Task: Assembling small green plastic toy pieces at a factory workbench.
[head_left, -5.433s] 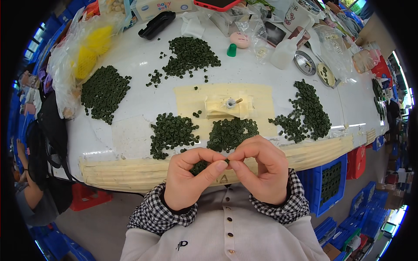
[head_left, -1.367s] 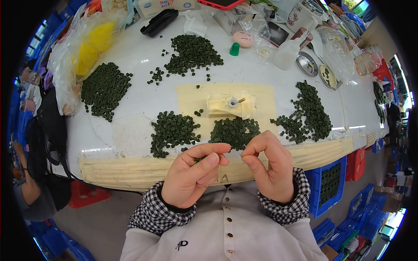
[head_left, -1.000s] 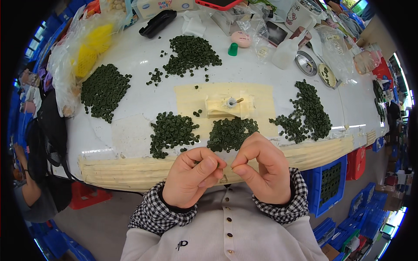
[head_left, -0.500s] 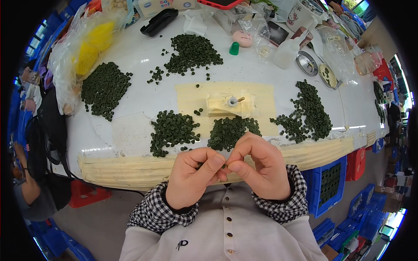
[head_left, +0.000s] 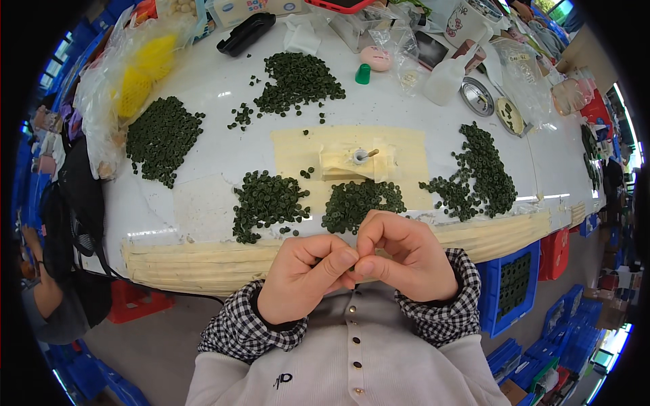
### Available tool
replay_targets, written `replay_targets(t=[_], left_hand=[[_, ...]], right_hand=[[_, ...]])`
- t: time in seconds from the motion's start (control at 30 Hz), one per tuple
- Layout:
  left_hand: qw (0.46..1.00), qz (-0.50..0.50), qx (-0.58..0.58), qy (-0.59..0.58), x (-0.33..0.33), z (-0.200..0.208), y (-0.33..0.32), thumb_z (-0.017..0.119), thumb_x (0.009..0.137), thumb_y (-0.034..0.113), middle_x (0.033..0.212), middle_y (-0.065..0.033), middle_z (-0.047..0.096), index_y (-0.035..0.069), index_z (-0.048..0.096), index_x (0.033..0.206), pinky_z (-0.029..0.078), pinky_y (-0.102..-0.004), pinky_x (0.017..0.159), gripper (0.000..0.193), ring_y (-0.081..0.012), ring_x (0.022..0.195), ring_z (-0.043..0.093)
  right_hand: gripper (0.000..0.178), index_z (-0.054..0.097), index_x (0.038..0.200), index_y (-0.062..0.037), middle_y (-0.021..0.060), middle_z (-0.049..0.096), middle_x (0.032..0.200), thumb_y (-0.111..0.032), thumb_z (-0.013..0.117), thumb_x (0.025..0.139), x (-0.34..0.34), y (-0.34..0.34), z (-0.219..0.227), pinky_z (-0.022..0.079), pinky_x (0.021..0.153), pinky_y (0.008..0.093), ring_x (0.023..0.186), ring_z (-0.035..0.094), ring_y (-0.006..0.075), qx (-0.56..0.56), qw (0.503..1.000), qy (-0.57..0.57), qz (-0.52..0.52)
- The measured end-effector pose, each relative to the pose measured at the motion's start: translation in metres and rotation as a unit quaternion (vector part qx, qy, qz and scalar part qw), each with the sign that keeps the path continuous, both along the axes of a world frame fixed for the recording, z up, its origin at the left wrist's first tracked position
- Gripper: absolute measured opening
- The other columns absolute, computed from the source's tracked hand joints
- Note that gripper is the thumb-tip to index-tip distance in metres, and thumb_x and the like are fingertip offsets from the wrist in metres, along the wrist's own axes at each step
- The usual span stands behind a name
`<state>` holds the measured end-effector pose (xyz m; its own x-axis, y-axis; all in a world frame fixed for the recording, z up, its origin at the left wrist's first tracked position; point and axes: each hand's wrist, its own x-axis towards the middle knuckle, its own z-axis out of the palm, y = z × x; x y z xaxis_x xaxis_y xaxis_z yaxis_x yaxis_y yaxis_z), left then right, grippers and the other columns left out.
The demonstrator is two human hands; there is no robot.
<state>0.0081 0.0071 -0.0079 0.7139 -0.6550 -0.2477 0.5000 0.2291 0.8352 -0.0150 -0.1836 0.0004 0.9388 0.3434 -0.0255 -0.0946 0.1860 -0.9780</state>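
Observation:
My left hand [head_left: 303, 276] and my right hand [head_left: 408, 262] meet just above the table's padded front edge. Both are closed in a pinch, with thumbs and fingertips touching. Whatever they hold is almost wholly covered by the fingers; half a second ago a small dark green part showed there. Right beyond my fingers lies a pile of small dark green round parts [head_left: 359, 205]. A second pile of such parts [head_left: 268, 203] is to its left, beyond my left hand. Farther back, a taped-down block [head_left: 338, 162] bears a pale round fitting [head_left: 361, 157] with a thin brown peg.
More green parts lie in a right pile [head_left: 486, 172], a back pile [head_left: 298, 84] and a left pile [head_left: 162, 139]. A clear bag with yellow netting [head_left: 145, 74], a black case [head_left: 246, 34], a green cap [head_left: 363, 74] and round tins [head_left: 477, 97] stand around them. A blue crate [head_left: 511, 291] is below right.
My fingertips have drawn closer together and now cover the small dark green part seen between them before. The right hand has turned slightly. The piles look the same.

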Motion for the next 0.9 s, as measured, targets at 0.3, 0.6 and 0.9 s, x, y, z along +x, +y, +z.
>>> replay_targets(t=[0.3,0.6,0.9], left_hand=[[0.990,0.107,0.053,-0.069,-0.003,0.000,-0.006,0.055,0.095,0.015,0.073,-0.0027,0.062,-0.003,0.062,0.087,0.039,-0.0172,0.054,0.021,-0.0035,0.063,0.050],[0.987,0.135,0.026,-0.085,-0.004,0.000,-0.007,0.058,0.093,0.012,0.076,-0.0038,0.063,-0.003,0.063,0.085,0.041,-0.0180,0.060,0.017,-0.0041,0.066,0.051],[0.993,0.097,0.003,-0.067,0.000,-0.002,-0.001,0.061,0.090,0.009,0.081,-0.0063,0.066,-0.003,0.064,0.088,0.047,-0.0207,0.067,0.012,-0.0077,0.075,0.059]], right_hand=[[0.017,0.061,0.080,-0.0030,0.0061,0.057,0.074,-0.005,0.075,0.069,0.004,0.016,0.006,0.044,0.059,0.0283,0.067,0.054,0.0218,-0.317,0.847,-0.373,-0.208],[0.026,0.064,0.086,-0.0023,0.0062,0.059,0.077,0.001,0.075,0.063,0.002,0.014,0.005,0.045,0.058,0.0304,0.068,0.055,0.0233,-0.300,0.845,-0.395,-0.198],[0.025,0.064,0.083,-0.0023,0.0061,0.059,0.075,0.001,0.076,0.061,0.000,0.011,0.013,0.046,0.057,0.0301,0.067,0.055,0.0229,-0.323,0.834,-0.405,-0.187]])
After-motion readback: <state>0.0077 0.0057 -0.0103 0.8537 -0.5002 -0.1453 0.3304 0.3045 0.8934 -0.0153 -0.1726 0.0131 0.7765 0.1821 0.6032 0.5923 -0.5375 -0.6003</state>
